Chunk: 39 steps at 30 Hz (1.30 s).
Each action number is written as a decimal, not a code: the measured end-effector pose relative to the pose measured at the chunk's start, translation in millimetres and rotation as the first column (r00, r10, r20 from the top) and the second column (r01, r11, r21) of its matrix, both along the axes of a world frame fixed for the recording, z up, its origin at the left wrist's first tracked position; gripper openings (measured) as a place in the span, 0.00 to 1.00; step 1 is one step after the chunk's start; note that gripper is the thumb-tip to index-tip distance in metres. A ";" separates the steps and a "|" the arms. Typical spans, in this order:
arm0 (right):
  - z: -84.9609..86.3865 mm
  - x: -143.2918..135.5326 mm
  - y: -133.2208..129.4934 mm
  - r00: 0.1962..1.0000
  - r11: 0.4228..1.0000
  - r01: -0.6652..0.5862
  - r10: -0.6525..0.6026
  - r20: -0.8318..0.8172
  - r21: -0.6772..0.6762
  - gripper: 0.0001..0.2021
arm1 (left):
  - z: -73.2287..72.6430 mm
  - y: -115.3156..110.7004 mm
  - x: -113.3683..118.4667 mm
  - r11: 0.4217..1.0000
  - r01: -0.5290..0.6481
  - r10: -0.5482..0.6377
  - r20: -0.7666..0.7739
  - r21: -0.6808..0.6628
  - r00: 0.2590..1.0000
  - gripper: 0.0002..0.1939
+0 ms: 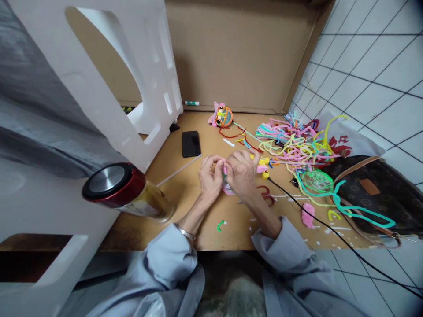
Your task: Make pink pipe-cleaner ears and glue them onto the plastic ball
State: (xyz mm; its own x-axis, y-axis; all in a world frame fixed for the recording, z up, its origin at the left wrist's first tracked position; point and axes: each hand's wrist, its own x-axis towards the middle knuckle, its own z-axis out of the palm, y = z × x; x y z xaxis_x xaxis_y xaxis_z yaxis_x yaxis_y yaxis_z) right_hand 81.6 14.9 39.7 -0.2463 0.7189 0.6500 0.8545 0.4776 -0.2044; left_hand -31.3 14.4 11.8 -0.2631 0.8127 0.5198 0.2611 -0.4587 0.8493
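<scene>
My left hand [210, 174] and my right hand [242, 172] meet over the middle of the table, thumbs and fingertips pinched together. Between them shows a bit of pink pipe cleaner [225, 170], mostly covered by the fingers. Just below the fingertips is a pink and green piece [228, 188], partly hidden by my right hand. A yellow glue gun [264, 162] lies beyond my right hand, its black cord running off to the lower right. Red-handled scissors [266, 196] rest beside my right forearm, partly covered by it.
A pile of coloured pipe cleaners [297, 143] and a brown handbag [373, 189] occupy the right side. At the back sits a decorated ball figure [224, 116]. A phone [191, 144] and a red-topped flask [128, 189] stand left, beside a white plastic panel [158, 79].
</scene>
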 end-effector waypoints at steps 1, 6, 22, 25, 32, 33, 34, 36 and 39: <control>-0.7 -0.4 0.1 1.000 1.000 0.005 -0.005 0.003 0.009 0.18 | 0.5 0.0 0.0 1.000 -0.002 0.002 -0.003 0.009 1.000 0.12; -2.8 -1.1 0.9 0.999 0.999 0.021 -0.022 -0.037 -0.038 0.18 | -1.3 1.8 0.8 1.000 0.023 -0.023 0.023 -0.013 0.999 0.12; -5.5 59.8 -5.8 0.986 0.994 0.107 -0.110 -0.126 -0.031 0.15 | -9.0 9.5 -2.5 0.999 0.017 -0.015 0.093 -0.027 0.996 0.19; -15.1 72.4 -1.4 0.976 0.987 0.006 -0.040 -0.216 -0.158 0.12 | -12.3 11.4 -3.2 1.000 0.003 -0.001 0.108 -0.024 0.994 0.20; -24.6 72.1 5.8 0.918 0.986 -0.123 0.070 -0.391 -0.113 0.15 | -21.8 13.2 -0.6 0.998 0.044 -0.040 0.109 -0.035 0.993 0.32; -24.9 72.0 6.0 0.916 0.987 -0.124 0.076 -0.393 -0.099 0.14 | -23.1 12.4 1.2 0.998 0.050 -0.046 0.088 -0.037 0.995 0.40; -25.2 71.9 6.0 0.916 0.988 -0.124 0.079 -0.393 -0.090 0.14 | -24.7 11.7 3.5 0.997 0.063 -0.060 0.061 -0.047 0.996 0.47; -26.2 71.6 6.1 0.919 0.988 -0.129 0.087 -0.386 -0.084 0.14 | -28.5 10.5 8.8 0.991 0.112 -0.111 0.017 -0.078 0.994 0.58; -28.3 71.7 6.2 0.917 0.985 -0.150 0.108 -0.385 -0.080 0.14 | -34.7 10.2 15.9 0.978 0.182 -0.182 0.010 -0.106 0.983 0.63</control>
